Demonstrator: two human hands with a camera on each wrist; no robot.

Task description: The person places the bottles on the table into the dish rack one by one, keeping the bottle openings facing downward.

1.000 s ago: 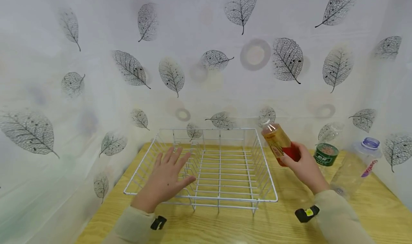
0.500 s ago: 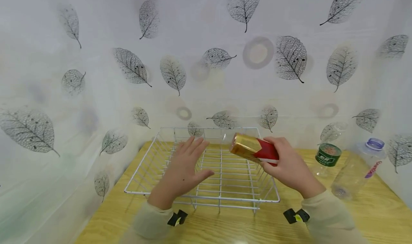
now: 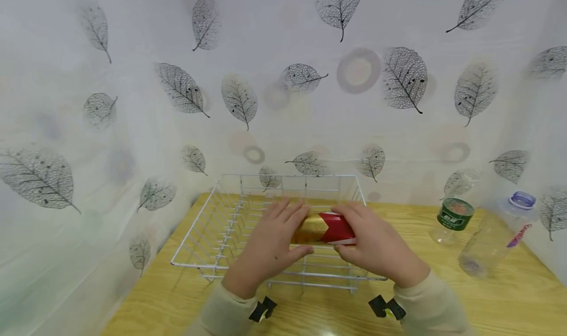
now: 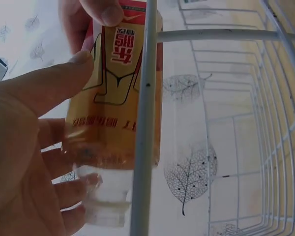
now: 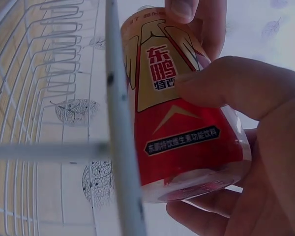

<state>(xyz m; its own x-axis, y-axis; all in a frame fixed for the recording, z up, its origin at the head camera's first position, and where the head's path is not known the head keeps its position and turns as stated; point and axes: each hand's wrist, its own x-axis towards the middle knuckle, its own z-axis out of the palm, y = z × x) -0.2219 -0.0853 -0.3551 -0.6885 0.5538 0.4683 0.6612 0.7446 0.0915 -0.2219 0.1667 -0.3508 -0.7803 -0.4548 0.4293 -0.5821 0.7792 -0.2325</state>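
Note:
A drink bottle [image 3: 330,229] with a gold and red label lies on its side in the air over the white wire rack [image 3: 190,265]. My right hand [image 3: 376,240] grips its red base end, thumb across the label in the right wrist view. At the neck end, my left hand [image 3: 270,245] holds the bottle between thumb [image 4: 64,81] and fingers; those fingers are partly hidden behind it. The clear neck [image 4: 108,196] points left and shows no cap in the left wrist view. Both hands are above the rack's front rail.
On the wooden table [image 3: 328,316], right of the rack, stand a clear bottle with a green label [image 3: 455,215] and a larger clear bottle with a purple neck ring [image 3: 491,242]. A leaf-patterned curtain [image 3: 274,139] hangs behind and at the sides.
My right hand has carried the bottle leftward from beside the rack to above it, tipping it level. My left hand has moved right and taken hold of the neck end.

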